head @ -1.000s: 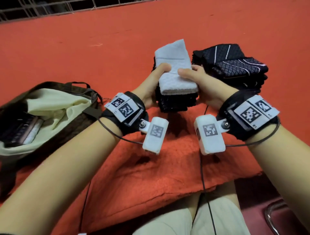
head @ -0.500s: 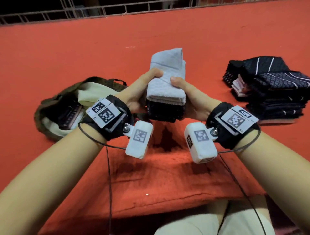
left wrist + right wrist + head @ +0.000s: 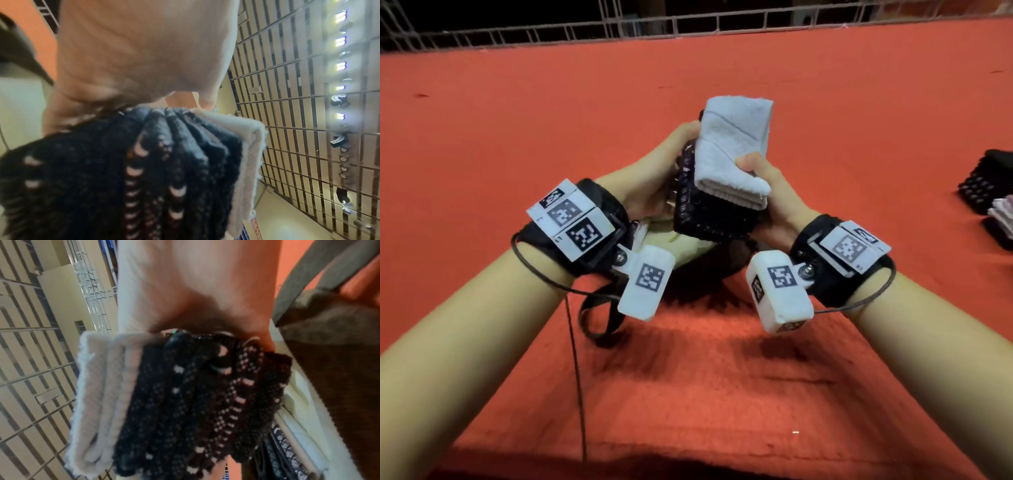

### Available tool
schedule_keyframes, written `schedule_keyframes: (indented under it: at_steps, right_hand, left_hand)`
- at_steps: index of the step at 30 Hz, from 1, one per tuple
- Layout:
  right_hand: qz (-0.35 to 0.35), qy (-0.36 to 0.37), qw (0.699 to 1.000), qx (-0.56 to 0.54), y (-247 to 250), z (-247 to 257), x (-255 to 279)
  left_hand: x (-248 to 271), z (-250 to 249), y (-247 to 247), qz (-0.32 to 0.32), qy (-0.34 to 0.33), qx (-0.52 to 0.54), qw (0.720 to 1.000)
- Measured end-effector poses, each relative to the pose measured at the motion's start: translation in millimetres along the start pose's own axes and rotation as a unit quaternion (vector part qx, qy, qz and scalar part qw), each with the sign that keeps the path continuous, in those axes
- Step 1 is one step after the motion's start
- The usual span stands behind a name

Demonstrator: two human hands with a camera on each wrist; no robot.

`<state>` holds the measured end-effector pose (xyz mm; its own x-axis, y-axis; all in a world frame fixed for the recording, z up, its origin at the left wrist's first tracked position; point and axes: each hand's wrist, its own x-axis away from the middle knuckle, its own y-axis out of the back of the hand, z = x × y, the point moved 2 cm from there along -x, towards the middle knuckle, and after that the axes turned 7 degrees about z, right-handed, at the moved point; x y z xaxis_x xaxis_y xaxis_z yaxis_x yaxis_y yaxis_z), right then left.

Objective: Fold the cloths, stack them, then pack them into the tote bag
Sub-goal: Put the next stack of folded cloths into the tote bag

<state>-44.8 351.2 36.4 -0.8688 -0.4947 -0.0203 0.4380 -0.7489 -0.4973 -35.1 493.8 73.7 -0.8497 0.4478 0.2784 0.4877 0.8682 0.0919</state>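
A stack of folded cloths [image 3: 719, 205], dark patterned ones with a white towel [image 3: 732, 150] on top, is held up in the air, tilted on edge. My left hand [image 3: 671, 161] grips its left side and my right hand [image 3: 763, 185] grips its right side, thumb on the white towel. Directly below the stack lies the tote bag [image 3: 688, 250], its pale lining showing between my wrists and a dark strap [image 3: 599, 318] trailing toward me. The left wrist view shows the dark cloths [image 3: 131, 170] and towel edge [image 3: 246, 159]. The right wrist view shows the cloth stack [image 3: 185, 402] above the bag [image 3: 329, 353].
A second pile of folded dark cloths [image 3: 989, 198] sits at the right edge on the red cloth-covered surface [image 3: 517, 113]. A wire grid fence [image 3: 654, 27] runs along the far edge. My knees lie under the near edge.
Both hands carried the stack left, away from the other pile, and tilted it on edge over the tote bag, which now lies beneath my wrists.
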Motion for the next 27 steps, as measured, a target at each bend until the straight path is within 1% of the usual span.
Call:
schedule_keyframes:
  at_steps: [2, 3, 4, 5, 7, 8, 9, 10, 12, 13, 14, 15, 18, 19, 21, 23, 27]
  right_hand:
    - [-0.013, -0.005, 1.0, -0.019, -2.2, -1.1, -13.0]
    - [-0.012, -0.006, 0.999, -0.03, -4.4, -2.2, -19.4]
    - [-0.012, -0.005, 0.999, -0.045, -5.0, -5.3, -26.6]
    - [-0.011, -0.002, 0.998, -0.065, -5.3, -9.1, -32.9]
    - [-0.007, -0.007, 0.996, -0.094, -6.3, -19.5, -44.6]
    - [0.0, -0.018, 0.995, -0.099, -7.7, -25.8, -49.2]
    - [0.007, -0.033, 0.995, -0.095, -10.4, -32.5, -52.2]
    - [0.006, -0.052, 0.995, -0.084, -12.5, -41.0, -55.2]
    - [-0.019, -0.103, 0.994, -0.036, -11.6, -60.3, -61.9]
    - [-0.032, -0.134, 0.99, -0.008, -10.0, -69.1, -65.6]
    - [-0.042, -0.156, 0.987, 0.01, -9.3, -75.0, -69.7]
    - [-0.046, -0.169, 0.984, 0.024, -10.0, -77.0, -73.1]
    - [-0.071, -0.189, 0.977, 0.065, -12.4, -71.5, -91.8]
    - [-0.078, -0.19, 0.975, 0.081, -15.1, -69.8, -97.7]
    - [-0.086, -0.185, 0.973, 0.11, -19.0, -70.1, -107.5]
    - [-0.087, -0.196, 0.968, 0.133, -16.9, -74.0, -113.3]
    - [-0.079, -0.231, 0.957, 0.157, -11.5, -80.2, -114.4]
  left_hand:
    - [5.6, -2.0, 21.5, -0.046, -0.003, -0.01, 0.999]
    - [8.0, -1.5, 34.8, -0.077, -0.019, -0.006, 0.997]
    - [11.5, -1.0, 47.4, -0.114, -0.043, -0.03, 0.992]
    - [15.7, 0.8, 61.2, -0.163, -0.069, -0.096, 0.98]
    - [22.7, 8.8, 85.1, -0.247, -0.111, -0.258, 0.927]
    - [25.0, 16.3, 92.6, -0.258, -0.103, -0.308, 0.91]
    - [24.5, 25.9, 98.4, -0.246, -0.074, -0.339, 0.905]
    - [21.3, 38.9, 103.6, -0.22, -0.04, -0.366, 0.904]
    - [14.9, 64.1, 107.9, -0.151, 0.039, -0.415, 0.896]
    - [12.5, 74.6, 108.9, -0.127, 0.065, -0.431, 0.891]
    - [9.3, 82.4, 110.4, -0.124, 0.075, -0.433, 0.89]
    - [6.3, 87.2, 113.7, -0.138, 0.077, -0.433, 0.888]
    - [-0.3, 88.8, 124.1, -0.186, 0.052, -0.451, 0.871]
    - [0.0, 86.0, 127.4, -0.195, 0.041, -0.447, 0.872]
    - [0.8, 83.4, 135.4, -0.211, 0.019, -0.413, 0.886]
    - [2.5, 83.9, 139.0, -0.224, 0.01, -0.375, 0.899]
    - [2.4, 83.4, 130.1, -0.229, -0.004, -0.344, 0.911]
